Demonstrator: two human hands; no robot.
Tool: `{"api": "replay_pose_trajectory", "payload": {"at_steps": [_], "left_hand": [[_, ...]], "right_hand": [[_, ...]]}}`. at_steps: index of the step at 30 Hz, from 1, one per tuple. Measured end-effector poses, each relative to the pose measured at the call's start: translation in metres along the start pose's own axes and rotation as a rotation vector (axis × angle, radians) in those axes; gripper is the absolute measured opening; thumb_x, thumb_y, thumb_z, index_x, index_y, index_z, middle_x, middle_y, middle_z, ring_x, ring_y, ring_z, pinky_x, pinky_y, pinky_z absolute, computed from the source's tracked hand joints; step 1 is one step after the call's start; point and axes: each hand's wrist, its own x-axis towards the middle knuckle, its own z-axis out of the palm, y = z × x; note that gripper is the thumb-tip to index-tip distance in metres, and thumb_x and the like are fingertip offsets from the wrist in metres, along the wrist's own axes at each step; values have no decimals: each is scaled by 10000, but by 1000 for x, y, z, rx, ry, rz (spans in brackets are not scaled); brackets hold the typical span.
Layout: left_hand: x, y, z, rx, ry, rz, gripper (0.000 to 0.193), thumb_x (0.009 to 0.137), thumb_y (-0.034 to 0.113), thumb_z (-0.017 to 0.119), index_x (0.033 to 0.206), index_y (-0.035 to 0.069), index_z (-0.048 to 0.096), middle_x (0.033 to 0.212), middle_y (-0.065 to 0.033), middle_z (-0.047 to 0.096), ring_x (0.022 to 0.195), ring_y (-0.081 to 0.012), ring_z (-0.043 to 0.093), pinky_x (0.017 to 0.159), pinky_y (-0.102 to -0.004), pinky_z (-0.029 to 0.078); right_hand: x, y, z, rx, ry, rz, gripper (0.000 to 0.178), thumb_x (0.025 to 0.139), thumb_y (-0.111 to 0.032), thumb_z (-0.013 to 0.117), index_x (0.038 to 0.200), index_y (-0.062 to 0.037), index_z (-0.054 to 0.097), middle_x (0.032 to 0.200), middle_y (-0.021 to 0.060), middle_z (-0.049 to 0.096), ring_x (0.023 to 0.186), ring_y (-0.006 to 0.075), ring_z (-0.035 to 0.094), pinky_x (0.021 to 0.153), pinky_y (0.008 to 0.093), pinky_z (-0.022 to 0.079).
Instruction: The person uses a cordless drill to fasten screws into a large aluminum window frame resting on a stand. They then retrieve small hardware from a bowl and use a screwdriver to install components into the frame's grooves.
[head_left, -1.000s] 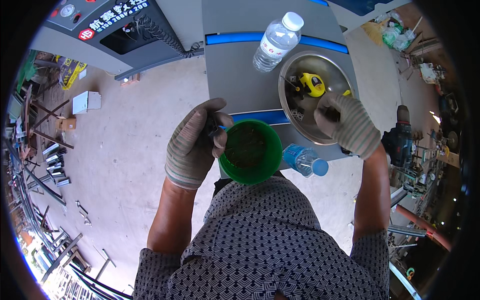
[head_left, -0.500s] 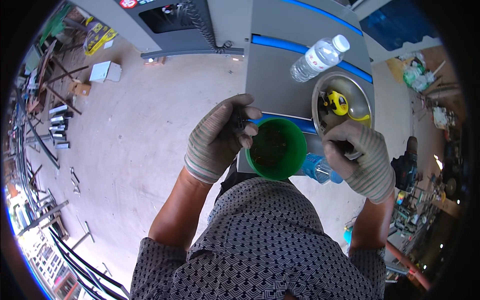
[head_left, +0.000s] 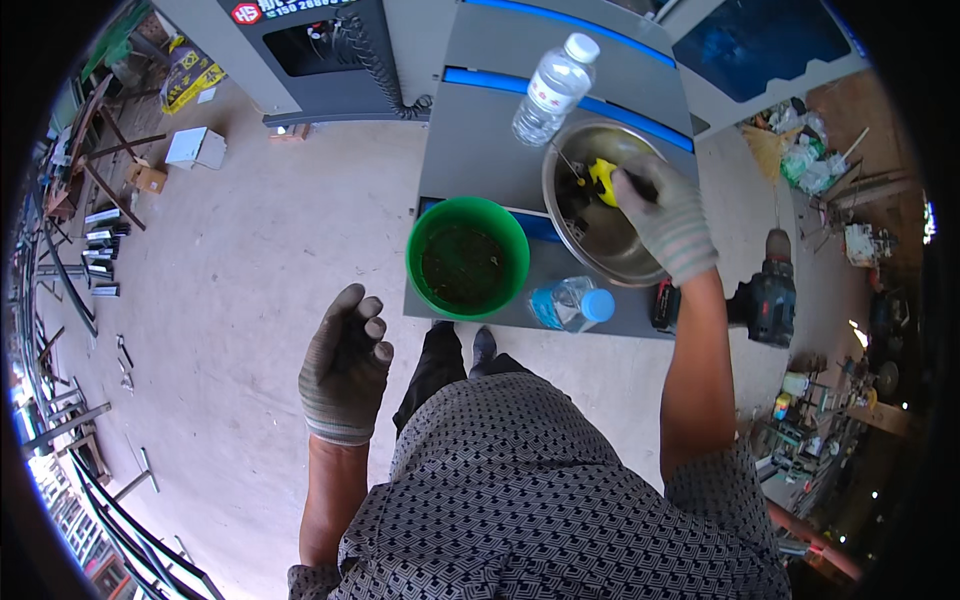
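The fingers of the right hand (head_left: 668,215) are bent, with the tips at the yellow tape measure (head_left: 602,180). It seems they touch it, but I cannot tell if they grip it, because the hand covers one part. The fingers of the left hand (head_left: 345,365) are loosely curled, with a gap to the thumb; I see nothing held there.

The tape measure is inside the metal bowl (head_left: 612,248). I judge it is small but rather heavy for its size, with a stiff case, not fragile. The glove should hold it well; the best place is across the two flat sides of the case.

Beside it in the bowl are dark small parts, too unclear to name. The bowl looks smooth and could slide. Near it on the table (head_left: 480,150) stands the green bucket (head_left: 516,235), with dark loose bits at the bottom. Two clear bottles are also there: one white-capped (head_left: 555,90), one blue-capped (head_left: 575,304). What they contain, I cannot say surely.
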Motion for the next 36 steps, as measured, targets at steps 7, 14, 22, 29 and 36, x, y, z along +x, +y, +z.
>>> {"api": "replay_pose_trajectory", "payload": {"at_steps": [7,14,22,29,36], "left_hand": [[-37,-19,-17,-158,-138,38,501,1059,173,438,1505,-52,392,1503,-253,471,1316,-311,562,1054,-430,496],[-64,-34,12,-348,-161,107,486,1021,122,492,1461,-73,430,1462,-299,488,1356,-384,522,1142,-510,455],[-106,-39,-4,-342,-150,227,561,995,119,493,1514,-56,371,1517,-278,444,1385,-359,501,1143,-505,440],[-111,-21,-22,-385,-242,215,543,997,130,489,1504,-43,404,1511,-272,454,1371,-352,519,1144,-480,447],[-129,44,-64,-320,-249,170,429,972,110,527,1380,-23,531,1279,-187,645,1107,-272,668,1018,-422,537]], "right_hand": [[32,11,58,-299,-272,-5,308,954,-361,590,1166,-149,659,1075,180,722,1026,399,675,919,502,528],[24,43,76,-426,-118,-244,301,988,-295,571,1201,-103,665,1167,202,684,1105,412,633,973,500,486],[-1,24,30,-165,101,-59,460,1036,-376,593,1308,-9,648,1227,180,701,1128,269,660,1014,372,481],[-4,-6,-35,161,456,32,475,1031,-398,603,1314,-19,649,1251,120,694,1114,227,651,1006,356,482],[-80,-115,-32,501,244,-455,395,1084,-376,476,1089,-7,617,993,111,645,900,194,631,827,329,520]]}}
